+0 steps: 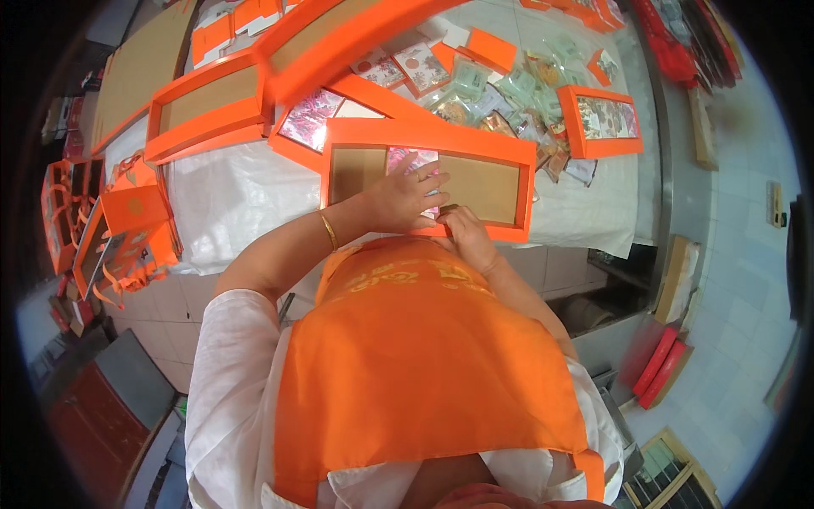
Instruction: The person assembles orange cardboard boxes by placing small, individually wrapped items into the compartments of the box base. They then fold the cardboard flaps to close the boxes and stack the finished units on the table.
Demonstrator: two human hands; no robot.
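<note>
A long orange gift box point(475, 136) with a brown inside lies at the near edge of the table, right in front of me. Across its middle sits a small pink-patterned box point(431, 159), partly covered by my hand. My left hand point(405, 197) rests on that small box, fingers spread. Beside it, my right hand point(468, 236) bends its fingers over the near wall of the gift box, close to the small box's lower corner. Its fingertips are partly hidden.
More orange trays point(212, 97) stand to the left and behind. Wrapped packets point(500, 93) pile up at the back right, beside a filled orange box point(600, 123). Orange gift bags point(136, 208) hang together at the left. White sheeting point(246, 199) covers the table.
</note>
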